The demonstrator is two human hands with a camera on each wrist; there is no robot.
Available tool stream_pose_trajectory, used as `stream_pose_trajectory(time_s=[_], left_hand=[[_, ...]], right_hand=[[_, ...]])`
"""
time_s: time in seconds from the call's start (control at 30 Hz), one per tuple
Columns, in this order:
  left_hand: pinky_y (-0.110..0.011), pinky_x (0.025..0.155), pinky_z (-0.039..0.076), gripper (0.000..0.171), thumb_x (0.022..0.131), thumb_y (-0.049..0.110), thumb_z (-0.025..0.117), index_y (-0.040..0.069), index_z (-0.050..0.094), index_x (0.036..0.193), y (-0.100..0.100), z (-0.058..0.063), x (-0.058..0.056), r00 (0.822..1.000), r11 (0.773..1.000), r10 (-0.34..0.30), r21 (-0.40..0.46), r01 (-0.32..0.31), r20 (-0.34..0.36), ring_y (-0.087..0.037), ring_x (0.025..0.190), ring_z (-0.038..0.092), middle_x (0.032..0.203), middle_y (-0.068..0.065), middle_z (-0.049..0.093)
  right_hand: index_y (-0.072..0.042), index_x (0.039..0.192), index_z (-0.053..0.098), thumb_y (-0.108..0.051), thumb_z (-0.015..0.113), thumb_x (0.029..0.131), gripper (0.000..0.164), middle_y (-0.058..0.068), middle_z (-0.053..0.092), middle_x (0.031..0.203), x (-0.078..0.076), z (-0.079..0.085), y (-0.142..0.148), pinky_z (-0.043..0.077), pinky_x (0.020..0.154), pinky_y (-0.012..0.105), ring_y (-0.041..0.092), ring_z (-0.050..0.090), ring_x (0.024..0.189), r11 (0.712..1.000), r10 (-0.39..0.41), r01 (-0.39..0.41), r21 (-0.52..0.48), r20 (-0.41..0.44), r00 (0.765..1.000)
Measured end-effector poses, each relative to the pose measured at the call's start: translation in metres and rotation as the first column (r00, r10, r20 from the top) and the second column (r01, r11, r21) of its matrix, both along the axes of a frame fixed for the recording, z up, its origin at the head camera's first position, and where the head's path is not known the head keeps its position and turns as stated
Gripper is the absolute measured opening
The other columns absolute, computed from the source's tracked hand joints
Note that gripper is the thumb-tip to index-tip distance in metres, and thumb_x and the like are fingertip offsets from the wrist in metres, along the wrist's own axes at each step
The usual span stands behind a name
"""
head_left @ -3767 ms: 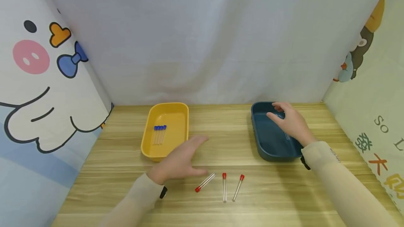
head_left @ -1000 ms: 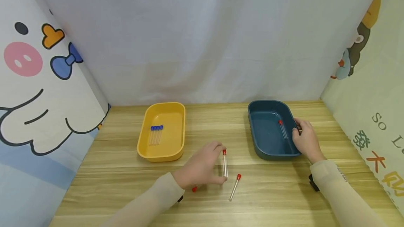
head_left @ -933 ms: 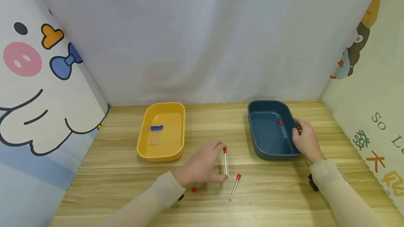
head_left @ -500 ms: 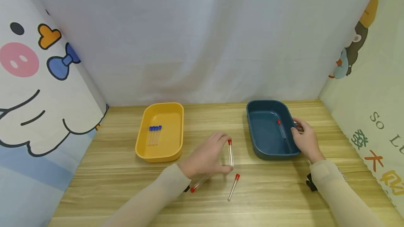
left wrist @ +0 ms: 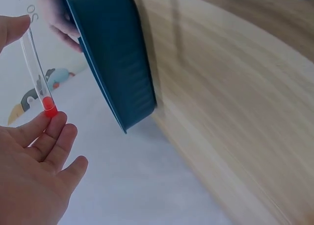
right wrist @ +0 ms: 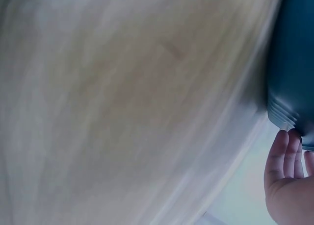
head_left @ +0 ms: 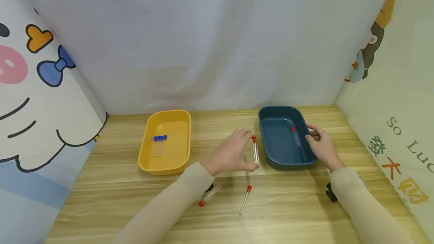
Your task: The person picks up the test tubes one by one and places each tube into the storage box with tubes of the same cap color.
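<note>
In the head view my left hand (head_left: 234, 153) holds a clear test tube with a red cap (head_left: 255, 153) above the table, short of the dark blue bin. The left wrist view shows the fingertips at the red cap and the thumb at the tube's other end. My right hand (head_left: 323, 147) grips the right wall of the dark blue bin (head_left: 283, 157), thumb at the rim and fingers outside. Inside that bin lies another red-capped tube (head_left: 296, 138). Two more red-capped test tubes lie on the table, one near my left wrist (head_left: 210, 195) and one further right (head_left: 245, 200).
A yellow bin (head_left: 178, 146) stands at the left, with several blue-capped test tubes (head_left: 159, 146) lined up inside. A wooden table (head_left: 288, 210) carries everything. A pale cloth wall (head_left: 203, 48) closes off the back, and printed panels stand at both sides.
My left hand has picked a red-capped tube off the table and moved it up and right, toward the dark blue bin. My right hand has come from above that bin to its right wall.
</note>
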State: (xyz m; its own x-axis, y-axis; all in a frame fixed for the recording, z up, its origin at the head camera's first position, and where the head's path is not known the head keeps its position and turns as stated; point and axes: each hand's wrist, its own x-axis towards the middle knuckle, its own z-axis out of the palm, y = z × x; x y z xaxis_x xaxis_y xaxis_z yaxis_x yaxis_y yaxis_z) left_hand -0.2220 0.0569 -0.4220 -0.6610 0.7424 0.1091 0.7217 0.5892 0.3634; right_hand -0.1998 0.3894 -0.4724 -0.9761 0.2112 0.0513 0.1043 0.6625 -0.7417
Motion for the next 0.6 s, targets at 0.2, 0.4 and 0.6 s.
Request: stream_pose_trajectory(time_s=[0.2,0.4,0.6], left_hand=[[-0.037,0.117,0.046,0.092,0.079,0.050,0.086,0.004,0.047,0.149,0.012,-0.002,-0.017,0.999,0.999,0.030,0.039,-0.032,0.040,-0.024,0.138,0.049,0.149,-0.009,0.050],[-0.041,0.117,0.046,0.090,0.080,0.050,0.085,0.007,0.048,0.150,0.024,-0.007,-0.029,0.996,0.996,0.043,0.074,-0.049,0.077,-0.025,0.140,0.048,0.151,-0.009,0.049],[-0.043,0.121,0.042,0.087,0.083,0.054,0.081,0.010,0.048,0.150,0.041,-0.013,-0.039,0.995,0.997,0.045,0.063,-0.051,0.092,-0.025,0.145,0.043,0.155,-0.008,0.047]], right_hand=[[-0.001,0.151,0.047,-0.014,0.051,0.107,0.047,0.030,0.056,0.131,-0.002,-0.001,-0.003,0.051,0.090,0.041,0.042,0.058,0.118,1.000,-0.007,0.007,0.000,-0.008,1.000],[-0.002,0.152,0.046,-0.012,0.049,0.106,0.047,0.030,0.055,0.131,-0.004,-0.001,-0.005,0.049,0.089,0.038,0.041,0.057,0.118,1.000,-0.008,0.008,-0.021,-0.010,1.000],[-0.003,0.152,0.046,-0.012,0.049,0.106,0.047,0.030,0.056,0.131,-0.003,-0.004,0.000,0.048,0.086,0.033,0.040,0.057,0.117,1.000,-0.021,0.021,-0.014,-0.026,0.999]])
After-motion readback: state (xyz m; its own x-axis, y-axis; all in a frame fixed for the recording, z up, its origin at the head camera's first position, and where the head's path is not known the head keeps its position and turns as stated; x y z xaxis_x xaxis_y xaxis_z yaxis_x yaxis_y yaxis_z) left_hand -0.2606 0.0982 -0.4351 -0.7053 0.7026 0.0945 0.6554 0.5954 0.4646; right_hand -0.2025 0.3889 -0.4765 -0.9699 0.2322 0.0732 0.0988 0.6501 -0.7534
